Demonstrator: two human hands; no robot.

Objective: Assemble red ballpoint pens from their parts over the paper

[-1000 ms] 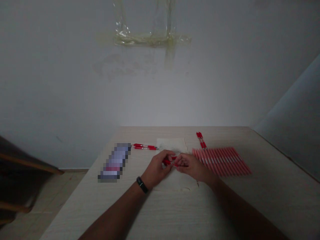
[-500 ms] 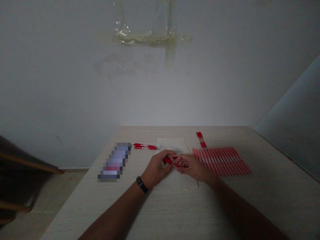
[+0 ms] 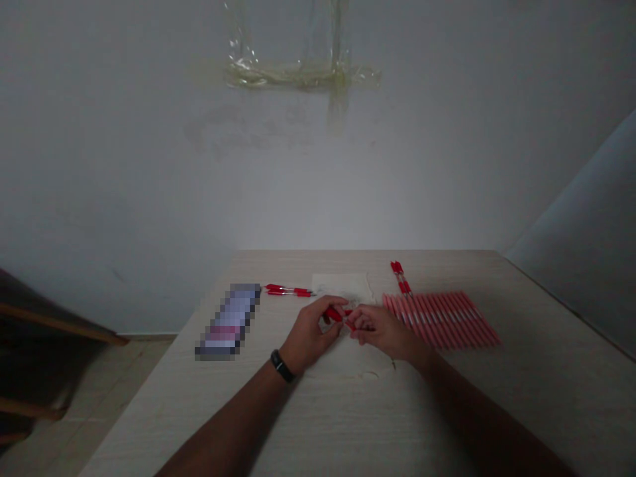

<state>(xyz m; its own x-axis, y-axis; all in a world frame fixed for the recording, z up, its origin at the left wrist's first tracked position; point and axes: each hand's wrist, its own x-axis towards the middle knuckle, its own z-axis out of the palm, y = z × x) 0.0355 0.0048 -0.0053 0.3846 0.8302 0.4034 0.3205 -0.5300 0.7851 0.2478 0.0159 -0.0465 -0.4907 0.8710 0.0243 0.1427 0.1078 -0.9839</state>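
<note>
The left hand (image 3: 308, 332) is curling loosely, its thumb and fingers closing around a red piece (image 3: 334, 314) that is pointing toward the right hand (image 3: 385, 331). The right hand is bunching its fingers in a tight pinch, and a bit of red (image 3: 350, 325) is showing at the tips — whether it is joining the left hand's piece, the fingers are hiding too well to tell. Both are sitting between the two hands, just above a pale sheet (image 3: 342, 281) that is lying on the wood-grained surface (image 3: 308, 430).

Beyond the left hand, two red pens (image 3: 288, 291) are lying side by side, with a blurred-out phone (image 3: 228, 321) resting just beside them. Near the right hand, a row of lighter red pens (image 3: 442, 321) is lying in slanting parallel — another red pair (image 3: 401, 278) is resting at its far edge. A dark wristband (image 3: 282, 366) is circling the left wrist. Behind everything, clear tape (image 3: 298, 79) is clinging to the wall (image 3: 149, 165).
</note>
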